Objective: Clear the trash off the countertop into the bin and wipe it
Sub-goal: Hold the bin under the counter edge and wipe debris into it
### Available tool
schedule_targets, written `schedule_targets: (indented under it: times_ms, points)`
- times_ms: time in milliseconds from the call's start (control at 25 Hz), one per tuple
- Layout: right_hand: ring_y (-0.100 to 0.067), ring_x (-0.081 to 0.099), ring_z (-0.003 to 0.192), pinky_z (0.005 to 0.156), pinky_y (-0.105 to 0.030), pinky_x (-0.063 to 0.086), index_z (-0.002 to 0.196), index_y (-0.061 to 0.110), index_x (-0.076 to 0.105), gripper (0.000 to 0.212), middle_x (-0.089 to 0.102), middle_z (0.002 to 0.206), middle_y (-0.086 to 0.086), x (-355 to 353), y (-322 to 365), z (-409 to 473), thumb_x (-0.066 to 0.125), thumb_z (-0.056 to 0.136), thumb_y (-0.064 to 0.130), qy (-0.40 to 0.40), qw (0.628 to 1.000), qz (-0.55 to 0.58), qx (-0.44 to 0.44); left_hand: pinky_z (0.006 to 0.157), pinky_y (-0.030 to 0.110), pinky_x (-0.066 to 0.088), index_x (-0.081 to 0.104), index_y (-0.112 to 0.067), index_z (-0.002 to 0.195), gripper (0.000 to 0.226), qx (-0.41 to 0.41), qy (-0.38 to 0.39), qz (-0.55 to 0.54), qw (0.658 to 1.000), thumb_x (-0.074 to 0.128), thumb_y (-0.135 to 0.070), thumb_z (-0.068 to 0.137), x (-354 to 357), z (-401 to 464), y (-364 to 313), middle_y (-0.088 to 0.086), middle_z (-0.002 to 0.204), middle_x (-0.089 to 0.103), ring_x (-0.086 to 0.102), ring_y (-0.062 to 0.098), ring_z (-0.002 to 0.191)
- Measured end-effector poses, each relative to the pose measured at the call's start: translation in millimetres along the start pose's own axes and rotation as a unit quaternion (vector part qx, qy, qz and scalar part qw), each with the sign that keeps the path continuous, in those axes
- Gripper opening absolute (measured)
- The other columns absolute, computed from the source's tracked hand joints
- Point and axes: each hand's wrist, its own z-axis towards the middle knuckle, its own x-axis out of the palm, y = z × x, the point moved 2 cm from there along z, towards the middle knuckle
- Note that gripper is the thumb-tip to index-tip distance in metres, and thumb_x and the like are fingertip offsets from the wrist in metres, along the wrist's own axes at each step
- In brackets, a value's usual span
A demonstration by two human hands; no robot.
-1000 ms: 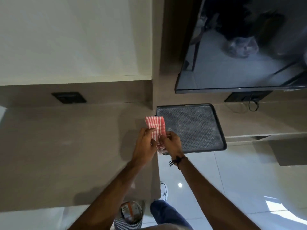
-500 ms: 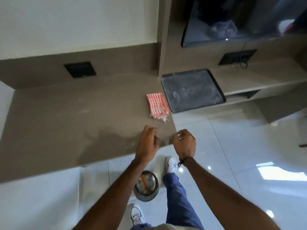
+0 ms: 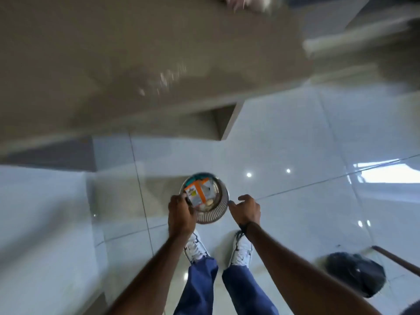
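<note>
A round metal bin (image 3: pixel 217 215) stands on the white floor tiles, just below the countertop (image 3: pixel 113 53). Inside it lie an orange-and-white carton (image 3: pixel 197 193) and other scraps. My left hand (image 3: pixel 180 215) is on the bin's left rim with its fingers curled over the edge. Just off the right rim is my right hand (image 3: pixel 246 210), fingers apart and holding nothing. Pale crumbs (image 3: pixel 164 80) show, blurred, on the counter near its front edge. The red striped cloth (image 3: pixel 241 1) is a blur at the top of the view.
My white shoes (image 3: pixel 196 246) stand right behind the bin. A dark bag (image 3: pixel 356 275) and a wooden stick (image 3: pixel 397 260) lie on the floor at the lower right. A lower shelf (image 3: pixel 341 39) juts out to the counter's right.
I let go of the cloth and left it on the counter. The view has dropped to the floor, and both hands have come down to the bin.
</note>
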Motion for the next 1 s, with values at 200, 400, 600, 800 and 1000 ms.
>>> schedule_targets:
  times_ms: [200, 400, 600, 800, 1000]
  points:
    - [-0.039, 0.060, 0.118, 0.094, -0.038, 0.051, 0.115, 0.006, 0.069, 0.040, 0.070, 0.120, -0.020, 82.4, -54.0, 62.1, 0.067, 0.082, 0.029, 0.070, 0.996, -0.062, 0.005, 0.093, 0.049, 0.057, 0.058, 0.002, 0.120, 0.040, -0.208, 0.019, -0.073, 0.975, 0.064, -0.011, 0.083, 85.6, 50.3, 79.5, 0.029, 0.125, 0.063, 0.063, 0.045, 0.112]
    - [-0.038, 0.071, 0.094, 0.081, -0.039, 0.060, 0.087, 0.005, 0.078, 0.022, 0.076, 0.095, -0.021, 56.8, -52.7, 46.8, 0.057, 0.081, 0.008, 0.073, 0.994, -0.074, -0.028, 0.072, 0.047, 0.066, 0.071, -0.002, 0.091, 0.014, -0.210, -0.050, -0.106, 0.971, 0.058, 0.000, 0.086, 64.6, 24.1, 78.8, 0.021, 0.100, 0.075, 0.075, 0.041, 0.080]
    - [-0.011, 0.071, 0.075, 0.066, -0.021, 0.057, 0.115, -0.003, 0.070, 0.028, 0.074, 0.112, -0.015, 6.4, -43.4, 9.8, 0.060, 0.092, 0.010, 0.180, 0.981, -0.076, -0.005, 0.053, 0.035, 0.065, 0.067, 0.005, 0.109, 0.025, -0.305, -0.037, -0.224, 0.925, 0.062, 0.002, 0.085, 40.3, -21.8, 48.3, 0.026, 0.114, 0.072, 0.077, 0.041, 0.080]
    - [-0.037, 0.076, 0.084, 0.079, -0.051, 0.063, 0.092, -0.002, 0.076, 0.032, 0.078, 0.091, -0.019, 40.2, -41.2, 47.9, 0.073, 0.073, 0.023, 0.081, 0.996, 0.026, 0.001, 0.091, 0.047, 0.059, 0.062, 0.001, 0.118, 0.039, -0.260, -0.059, -0.113, 0.957, 0.066, -0.012, 0.082, 76.6, 7.1, 49.8, 0.026, 0.121, 0.068, 0.067, 0.044, 0.109]
    - [-0.037, 0.074, 0.084, 0.078, -0.042, 0.063, 0.094, 0.008, 0.079, 0.024, 0.077, 0.096, -0.016, 91.7, -56.2, 85.9, 0.069, 0.077, 0.023, 0.096, 0.995, -0.019, -0.032, 0.080, 0.051, 0.055, 0.048, 0.002, 0.120, 0.043, -0.224, -0.108, -0.036, 0.968, 0.068, -0.010, 0.084, 103.3, 44.7, 78.4, 0.027, 0.120, 0.063, 0.064, 0.048, 0.107]
